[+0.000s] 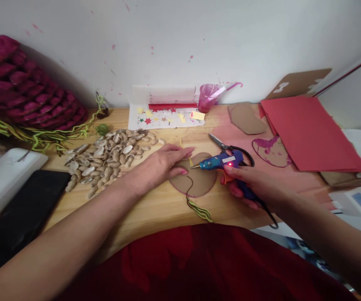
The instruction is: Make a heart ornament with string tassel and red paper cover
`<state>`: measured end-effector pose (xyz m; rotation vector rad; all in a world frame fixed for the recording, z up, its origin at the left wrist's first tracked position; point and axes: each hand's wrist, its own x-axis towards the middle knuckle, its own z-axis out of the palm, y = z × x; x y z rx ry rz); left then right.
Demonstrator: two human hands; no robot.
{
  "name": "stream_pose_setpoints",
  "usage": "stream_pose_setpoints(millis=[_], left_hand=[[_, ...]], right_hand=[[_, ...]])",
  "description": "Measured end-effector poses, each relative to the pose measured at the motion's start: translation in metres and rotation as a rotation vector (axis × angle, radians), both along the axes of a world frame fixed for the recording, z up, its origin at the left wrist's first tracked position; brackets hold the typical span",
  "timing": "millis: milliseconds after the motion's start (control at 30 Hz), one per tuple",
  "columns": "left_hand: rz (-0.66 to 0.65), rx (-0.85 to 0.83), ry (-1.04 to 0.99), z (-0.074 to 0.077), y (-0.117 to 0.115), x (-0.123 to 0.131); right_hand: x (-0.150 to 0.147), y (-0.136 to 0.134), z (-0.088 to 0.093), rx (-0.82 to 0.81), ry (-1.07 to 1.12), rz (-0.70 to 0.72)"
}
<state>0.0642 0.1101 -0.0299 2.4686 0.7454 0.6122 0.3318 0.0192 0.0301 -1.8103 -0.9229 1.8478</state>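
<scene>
A rounded piece of brown cardboard [204,186] lies flat on the wooden table in front of me. My left hand [169,161] rests on its left side, fingers stretched out and thumb apart. Near those fingertips runs a yellow strand of yarn [191,161]. In my right hand [246,182] is a blue hot glue gun [221,161] with an orange trigger and a lit red light. Its metal nozzle points left, close to the yarn over the cardboard. A dark strand ends in a green yarn tassel [201,210] at the cardboard's lower edge.
Peanut shells [105,161] are heaped on the left. Scissors [227,144] lie behind the glue gun. Red sheets [315,133] and cardboard cutouts [246,118] are at right. A pink cup [206,98] and star stickers [164,117] stand by the wall; a black phone [26,215] lies at left.
</scene>
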Motion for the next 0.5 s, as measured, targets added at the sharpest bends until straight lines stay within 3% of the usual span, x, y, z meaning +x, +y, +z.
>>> stream_pose_setpoints(millis=[300, 500], left_hand=[[0.012, -0.008, -0.003, 0.000, -0.001, 0.000], [0.009, 0.018, -0.019, -0.001, 0.000, 0.000]], right_hand=[[-0.002, 0.013, 0.006, 0.130, -0.022, -0.034], [-0.007, 0.020, 0.003, 0.132, -0.023, -0.015]])
